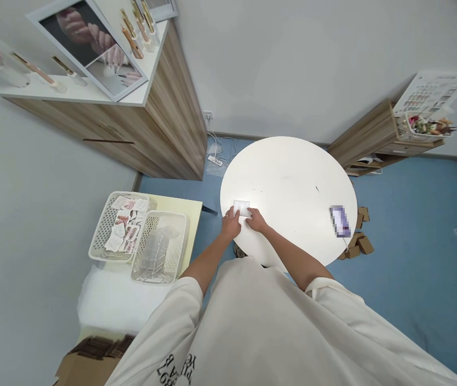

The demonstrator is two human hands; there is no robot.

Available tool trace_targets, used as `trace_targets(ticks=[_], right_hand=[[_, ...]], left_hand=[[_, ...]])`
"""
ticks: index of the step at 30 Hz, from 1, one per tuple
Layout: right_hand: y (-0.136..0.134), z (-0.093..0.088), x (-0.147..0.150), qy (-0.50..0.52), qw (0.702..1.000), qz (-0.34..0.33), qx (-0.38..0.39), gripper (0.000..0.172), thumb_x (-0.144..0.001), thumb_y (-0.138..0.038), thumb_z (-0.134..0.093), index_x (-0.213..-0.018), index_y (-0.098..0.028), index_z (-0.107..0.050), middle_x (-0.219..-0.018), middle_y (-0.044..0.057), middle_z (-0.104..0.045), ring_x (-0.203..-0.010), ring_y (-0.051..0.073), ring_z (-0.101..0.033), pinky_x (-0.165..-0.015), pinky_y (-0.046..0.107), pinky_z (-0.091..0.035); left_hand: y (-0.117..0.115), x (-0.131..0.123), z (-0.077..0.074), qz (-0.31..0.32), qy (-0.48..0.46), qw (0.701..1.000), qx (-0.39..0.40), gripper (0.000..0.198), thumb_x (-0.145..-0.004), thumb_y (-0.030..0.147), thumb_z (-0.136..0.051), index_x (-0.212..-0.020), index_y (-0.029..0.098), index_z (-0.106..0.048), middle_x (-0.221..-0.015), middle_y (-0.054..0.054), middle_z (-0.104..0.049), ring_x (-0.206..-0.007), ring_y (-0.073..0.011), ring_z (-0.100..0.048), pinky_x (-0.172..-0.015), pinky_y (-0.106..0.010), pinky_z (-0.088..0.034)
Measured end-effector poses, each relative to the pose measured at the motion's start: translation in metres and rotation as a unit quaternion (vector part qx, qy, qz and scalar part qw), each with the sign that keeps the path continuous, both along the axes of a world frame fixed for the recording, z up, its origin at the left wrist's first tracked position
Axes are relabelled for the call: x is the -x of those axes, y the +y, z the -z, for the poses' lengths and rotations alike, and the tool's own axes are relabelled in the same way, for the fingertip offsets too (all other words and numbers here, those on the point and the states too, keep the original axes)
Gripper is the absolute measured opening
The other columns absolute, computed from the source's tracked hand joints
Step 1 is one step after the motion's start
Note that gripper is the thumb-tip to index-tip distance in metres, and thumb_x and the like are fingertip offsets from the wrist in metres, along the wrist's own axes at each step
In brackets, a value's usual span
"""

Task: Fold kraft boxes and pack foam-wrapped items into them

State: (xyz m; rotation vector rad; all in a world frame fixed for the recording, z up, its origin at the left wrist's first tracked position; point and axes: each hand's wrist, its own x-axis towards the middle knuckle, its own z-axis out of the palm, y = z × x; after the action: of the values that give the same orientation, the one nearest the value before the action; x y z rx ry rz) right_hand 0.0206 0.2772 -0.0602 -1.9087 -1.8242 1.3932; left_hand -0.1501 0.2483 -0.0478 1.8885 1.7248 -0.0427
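Observation:
A small white rectangular packet (241, 206) lies on or just over the left part of the round white table (288, 177); whether it is foam, paper or film I cannot make out. My left hand (231, 223) grips its near left corner with bent fingers. At the near right corner, my right hand (256, 220) pinches it. The two hands sit close together, and their fingertips cover the packet's near edge.
A pixelated phone-like thing (339, 221) with a cable lies at the table's right. Left of me, a white basket (102, 236) holds printed packets and another basket (184, 241) holds clear film. Cardboard boxes (357, 246) lie beyond the table. A wooden cabinet (175, 107) stands back left.

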Motion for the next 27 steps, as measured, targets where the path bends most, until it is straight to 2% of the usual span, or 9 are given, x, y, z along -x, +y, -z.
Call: trace_targets(ticks=[7, 13, 20, 27], right_hand=[[-0.014, -0.019, -0.022, -0.017, 0.999, 0.038, -0.023, 0.051, -0.089, -0.019, -0.056, -0.14, -0.018, -0.053, -0.146, 0.014, -0.046, -0.121, 0.023, -0.058, -0.104, 0.034, -0.048], [-0.035, -0.036, -0.039, -0.035, 0.999, 0.032, -0.027, 0.044, -0.09, -0.018, -0.055, -0.134, -0.018, -0.058, -0.144, 0.013, -0.048, -0.115, 0.022, -0.061, -0.101, 0.032, -0.049], [-0.075, -0.047, -0.057, -0.025, 0.997, -0.007, -0.073, 0.038, -0.092, -0.016, -0.052, -0.129, -0.018, -0.061, -0.139, 0.012, -0.053, -0.115, 0.02, -0.061, -0.103, 0.033, -0.048], [-0.146, -0.055, -0.088, -0.003, 0.993, -0.042, -0.107, 0.035, -0.092, -0.015, -0.05, -0.125, -0.018, -0.063, -0.133, 0.011, -0.056, -0.114, 0.019, -0.062, -0.103, 0.032, -0.047]], left_hand=[[0.004, -0.004, -0.019, -0.018, -0.025, 0.999, -0.023, 0.063, -0.088, 0.02, -0.051, -0.149, 0.018, -0.037, -0.163, -0.016, -0.023, -0.147, -0.0361, -0.029, -0.115, -0.051, -0.031], [-0.02, -0.01, -0.031, -0.013, -0.019, 0.998, -0.052, 0.061, -0.09, 0.022, -0.048, -0.15, 0.018, -0.035, -0.164, -0.016, -0.021, -0.145, -0.0362, -0.031, -0.113, -0.049, -0.034], [-0.074, -0.031, -0.042, -0.031, -0.015, 0.995, -0.094, 0.056, -0.095, 0.026, -0.044, -0.149, 0.017, -0.036, -0.163, -0.015, -0.023, -0.145, -0.0345, -0.031, -0.113, -0.048, -0.034], [-0.159, -0.067, -0.048, -0.052, -0.022, 0.994, -0.09, 0.054, -0.096, 0.027, -0.043, -0.149, 0.017, -0.036, -0.163, -0.016, -0.023, -0.148, -0.0341, -0.027, -0.115, -0.048, -0.032]])
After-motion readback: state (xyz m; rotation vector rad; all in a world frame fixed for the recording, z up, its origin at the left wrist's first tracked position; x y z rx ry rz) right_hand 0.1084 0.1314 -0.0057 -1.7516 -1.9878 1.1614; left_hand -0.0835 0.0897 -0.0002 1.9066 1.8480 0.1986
